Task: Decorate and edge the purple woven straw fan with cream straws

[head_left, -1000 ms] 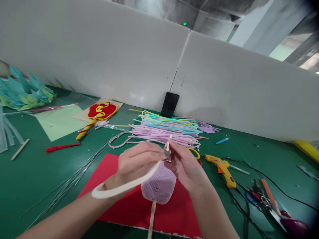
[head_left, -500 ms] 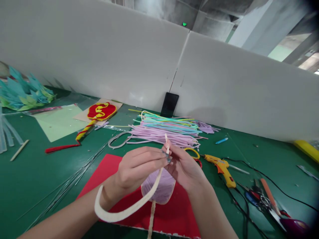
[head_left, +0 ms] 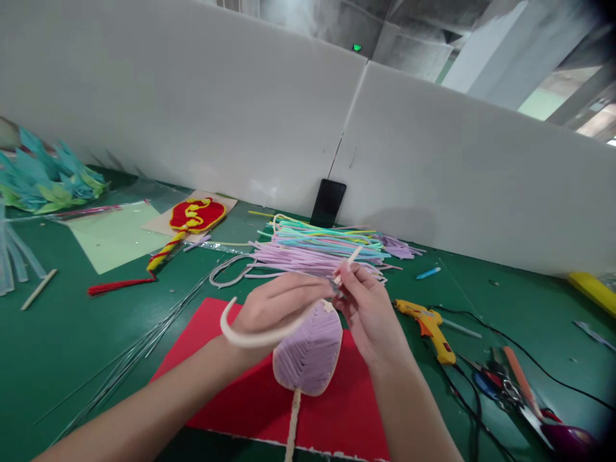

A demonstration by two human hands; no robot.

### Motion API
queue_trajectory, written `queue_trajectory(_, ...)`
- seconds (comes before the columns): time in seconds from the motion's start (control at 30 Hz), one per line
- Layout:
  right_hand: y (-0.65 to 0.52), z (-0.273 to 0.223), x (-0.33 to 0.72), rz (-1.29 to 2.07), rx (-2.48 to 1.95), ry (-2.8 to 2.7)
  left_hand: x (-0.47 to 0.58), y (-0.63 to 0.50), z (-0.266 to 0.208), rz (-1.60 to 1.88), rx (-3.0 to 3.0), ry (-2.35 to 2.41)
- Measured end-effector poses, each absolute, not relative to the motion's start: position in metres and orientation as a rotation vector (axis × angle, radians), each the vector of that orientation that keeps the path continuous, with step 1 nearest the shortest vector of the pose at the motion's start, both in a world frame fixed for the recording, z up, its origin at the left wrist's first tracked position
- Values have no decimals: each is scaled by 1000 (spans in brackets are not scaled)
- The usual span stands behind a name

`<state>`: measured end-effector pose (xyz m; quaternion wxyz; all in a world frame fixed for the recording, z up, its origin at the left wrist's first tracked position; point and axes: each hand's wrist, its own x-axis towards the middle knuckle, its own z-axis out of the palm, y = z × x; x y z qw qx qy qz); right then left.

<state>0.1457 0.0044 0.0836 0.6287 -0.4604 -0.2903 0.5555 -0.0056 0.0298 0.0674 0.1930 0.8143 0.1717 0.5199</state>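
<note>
A cream pipe cleaner [head_left: 243,338] is pinched by both hands at the head camera's centre. Its long end loops back over my left wrist; a short end sticks up past my fingers. My left hand [head_left: 283,303] grips it with curled fingers. Beside it, my right hand [head_left: 370,314] has thumb and finger closed on the short end. Just below lies a lilac fan [head_left: 308,353] wrapped in pipe cleaners, with a cream edge, a small cream flower near its top and a twisted cream handle. Under the fan is a red board [head_left: 231,404].
Behind my hands lies a pile of lilac, blue and yellow pipe cleaners [head_left: 308,253], with a phone [head_left: 328,202] leaning on the white partition. A yellow glue gun [head_left: 430,327] and pliers [head_left: 510,388] are right. Wires [head_left: 154,333] and a red-yellow fan [head_left: 197,215] lie left.
Both hands have shifted slightly right and up. The loop of the pipe cleaner has moved up and shrunk, and its short end now tilts right. More of the lilac fan shows.
</note>
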Motion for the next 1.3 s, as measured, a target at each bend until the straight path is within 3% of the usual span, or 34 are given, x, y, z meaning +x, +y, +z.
queue_trajectory(0.17, 4, 85, 151, 1115, -1066, -791, -1, 41, 70, 1271, 1882, 789)
queue_trajectory(0.47, 3, 81, 141, 993, -1133, -1119, -1, 35, 75, 764, 1557, 576)
queue_trajectory(0.67, 2, 79, 139, 1017, -1089, -1048, 0, 34, 76, 745, 1567, 585)
queue_trajectory(0.9, 2, 82, 134, 1388, -896, -708, -2, 30, 86, 810, 1609, 544)
queue_trajectory(1.3, 2, 80, 136, 1287, -968, -993, 1, 31, 79, 738, 1429, 517)
